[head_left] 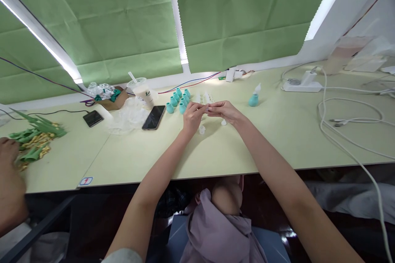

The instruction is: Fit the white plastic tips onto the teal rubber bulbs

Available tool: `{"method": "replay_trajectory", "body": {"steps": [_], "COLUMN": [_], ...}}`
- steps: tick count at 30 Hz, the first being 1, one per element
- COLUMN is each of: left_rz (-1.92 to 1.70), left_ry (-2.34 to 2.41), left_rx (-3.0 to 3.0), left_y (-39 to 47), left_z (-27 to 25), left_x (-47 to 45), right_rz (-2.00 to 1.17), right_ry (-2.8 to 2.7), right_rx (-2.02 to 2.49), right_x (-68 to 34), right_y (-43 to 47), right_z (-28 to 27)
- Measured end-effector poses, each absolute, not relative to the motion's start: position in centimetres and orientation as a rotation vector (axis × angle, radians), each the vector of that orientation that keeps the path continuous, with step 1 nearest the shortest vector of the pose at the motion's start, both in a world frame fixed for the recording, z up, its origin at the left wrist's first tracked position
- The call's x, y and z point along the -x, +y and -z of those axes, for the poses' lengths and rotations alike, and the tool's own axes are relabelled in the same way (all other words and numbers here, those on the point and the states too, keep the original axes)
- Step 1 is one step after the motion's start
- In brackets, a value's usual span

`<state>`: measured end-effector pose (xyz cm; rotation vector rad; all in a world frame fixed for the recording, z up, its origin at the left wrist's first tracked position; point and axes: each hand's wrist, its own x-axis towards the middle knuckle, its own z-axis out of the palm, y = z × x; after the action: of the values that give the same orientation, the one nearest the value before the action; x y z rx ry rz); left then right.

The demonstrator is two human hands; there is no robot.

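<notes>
My left hand (193, 116) and my right hand (226, 111) meet fingertip to fingertip above the table. Pinched between them is a small translucent plastic piece (207, 108), mostly hidden by the fingers. Just beyond the hands stand rows of small clear plastic tips (205, 98). To their left is a group of several teal rubber bulbs (176, 98), partly behind my left hand. A small clear plastic part (202, 130) lies below my hands, and a white cone-shaped part (224, 122) sits under my right hand. Farther right, a teal bulb with a clear tip (253, 98) stands upright.
Left of the bulbs are a phone (153, 117), a crumpled plastic bag (128, 117), a drink cup (142, 90) and a cardboard box (112, 100). A power strip (302, 86) with white cables lies right. Another person's hand (8, 152) is near green and yellow pieces (37, 137).
</notes>
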<state>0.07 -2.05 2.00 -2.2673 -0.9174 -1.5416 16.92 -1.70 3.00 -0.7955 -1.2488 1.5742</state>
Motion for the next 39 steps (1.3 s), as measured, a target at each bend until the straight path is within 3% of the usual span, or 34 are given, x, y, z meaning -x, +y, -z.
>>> {"method": "replay_trajectory", "body": {"steps": [19,31,39], "left_rz": [1.441,1.824,1.833], "left_ry": [-0.873,-1.076,-1.075], "left_rx": [2.326,2.256,2.344], "left_y": [-1.6,-3.4,-3.8], "left_z": [-1.4,-2.3,-2.2], "left_x": [0.4,-1.4,-1.8], "right_rz": [-1.515,-1.584,-1.547], "right_ry": [-1.268,-1.385,-1.375], "right_rx": [0.819,0.642,0.659], "right_x": [-16.7,-17.9,-17.2], "right_y": [-2.0,-1.6,-1.4], "right_z": [-3.1,-3.3,-2.7]}}
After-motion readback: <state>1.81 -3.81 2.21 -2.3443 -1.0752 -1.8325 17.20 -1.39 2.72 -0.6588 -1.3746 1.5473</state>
